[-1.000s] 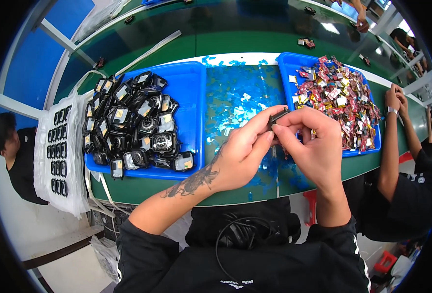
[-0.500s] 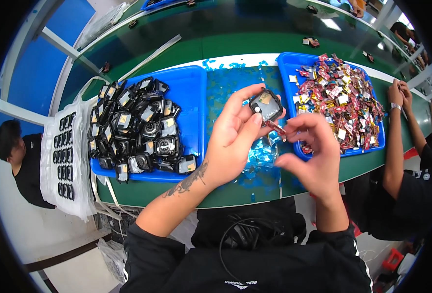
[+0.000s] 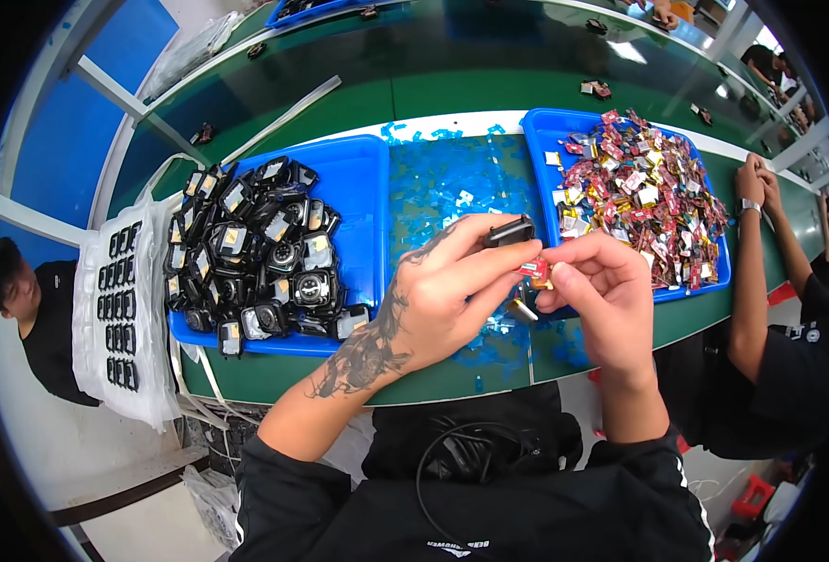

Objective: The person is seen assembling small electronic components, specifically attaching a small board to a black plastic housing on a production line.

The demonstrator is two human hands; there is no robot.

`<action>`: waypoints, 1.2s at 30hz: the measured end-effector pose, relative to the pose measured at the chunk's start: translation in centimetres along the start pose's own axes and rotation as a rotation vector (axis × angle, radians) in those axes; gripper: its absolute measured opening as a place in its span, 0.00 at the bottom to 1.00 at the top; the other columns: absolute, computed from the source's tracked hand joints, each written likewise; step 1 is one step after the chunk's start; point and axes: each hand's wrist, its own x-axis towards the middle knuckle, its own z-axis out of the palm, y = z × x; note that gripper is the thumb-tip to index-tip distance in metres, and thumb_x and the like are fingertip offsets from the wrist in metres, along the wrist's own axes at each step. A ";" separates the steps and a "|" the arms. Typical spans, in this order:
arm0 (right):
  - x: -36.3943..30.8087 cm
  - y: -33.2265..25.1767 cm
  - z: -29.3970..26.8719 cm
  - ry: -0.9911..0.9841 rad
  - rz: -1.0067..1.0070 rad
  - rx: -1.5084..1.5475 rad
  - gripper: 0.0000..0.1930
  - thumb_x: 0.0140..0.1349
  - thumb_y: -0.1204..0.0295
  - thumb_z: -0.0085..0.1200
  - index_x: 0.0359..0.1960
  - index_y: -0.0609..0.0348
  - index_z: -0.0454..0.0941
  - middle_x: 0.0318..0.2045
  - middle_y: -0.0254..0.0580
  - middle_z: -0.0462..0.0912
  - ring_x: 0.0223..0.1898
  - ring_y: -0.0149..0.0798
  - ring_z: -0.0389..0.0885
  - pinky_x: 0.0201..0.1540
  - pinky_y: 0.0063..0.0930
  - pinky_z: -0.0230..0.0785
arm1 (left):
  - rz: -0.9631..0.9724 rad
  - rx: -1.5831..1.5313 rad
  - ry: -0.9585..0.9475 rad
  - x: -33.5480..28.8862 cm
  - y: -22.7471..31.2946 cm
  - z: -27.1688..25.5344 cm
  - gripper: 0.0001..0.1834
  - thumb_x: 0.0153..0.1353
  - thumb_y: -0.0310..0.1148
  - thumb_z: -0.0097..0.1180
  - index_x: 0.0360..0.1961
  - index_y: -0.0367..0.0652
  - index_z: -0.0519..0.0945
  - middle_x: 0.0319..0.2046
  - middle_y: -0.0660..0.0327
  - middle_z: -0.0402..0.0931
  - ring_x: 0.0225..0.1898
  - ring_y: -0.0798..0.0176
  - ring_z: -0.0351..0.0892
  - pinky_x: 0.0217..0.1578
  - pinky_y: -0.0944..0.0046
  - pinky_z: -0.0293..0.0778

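Observation:
My left hand (image 3: 438, 295) is closed around a black square watch case (image 3: 510, 232), now tipped nearly edge-on, so its face is hidden. Between my two hands is a small red circuit board (image 3: 533, 270) with a yellow part on it. My right hand (image 3: 613, 290) pinches that board at its right edge, and my left fingertips touch its other side. A small silvery piece (image 3: 521, 311) hangs just below; whether it is joined to the board I cannot tell.
A blue tray (image 3: 366, 178) of black watch cases stands left, another blue tray (image 3: 538, 140) of red boards right. Blue film scraps (image 3: 461, 192) litter the green table between. A white packing tray (image 3: 91, 309) with cases is far left. A co-worker's hands (image 3: 756, 183) are at right.
My left hand has turned over, tipping the watch case from face-up to edge-on. My right hand has moved in and its fingers have closed on the red circuit board.

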 end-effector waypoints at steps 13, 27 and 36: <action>-0.7 1.0 0.5 0.046 -0.221 -0.398 0.07 0.60 0.82 0.57 0.39 0.67 0.74 0.33 0.39 0.76 0.33 0.25 0.75 0.35 0.19 0.70 | -0.817 -0.928 -0.153 -0.4 -0.2 0.8 0.11 0.62 0.24 0.58 0.43 0.27 0.80 0.39 0.55 0.81 0.39 0.68 0.82 0.44 0.70 0.79; 0.1 3.1 1.1 0.269 -0.212 -0.172 0.16 0.56 0.85 0.61 0.45 0.67 0.71 0.33 0.37 0.79 0.34 0.23 0.78 0.34 0.13 0.70 | -0.567 -0.785 -0.008 -1.4 -0.1 2.7 0.24 0.62 0.15 0.52 0.60 0.28 0.66 0.54 0.49 0.73 0.56 0.60 0.75 0.55 0.64 0.74; 0.0 2.0 0.9 0.239 -0.210 -0.337 0.19 0.55 0.84 0.62 0.47 0.63 0.70 0.31 0.33 0.79 0.28 0.18 0.72 0.30 0.11 0.63 | -0.548 -0.797 -0.015 -0.7 0.4 1.8 0.33 0.60 0.17 0.55 0.67 0.38 0.61 0.52 0.52 0.74 0.54 0.63 0.76 0.54 0.66 0.74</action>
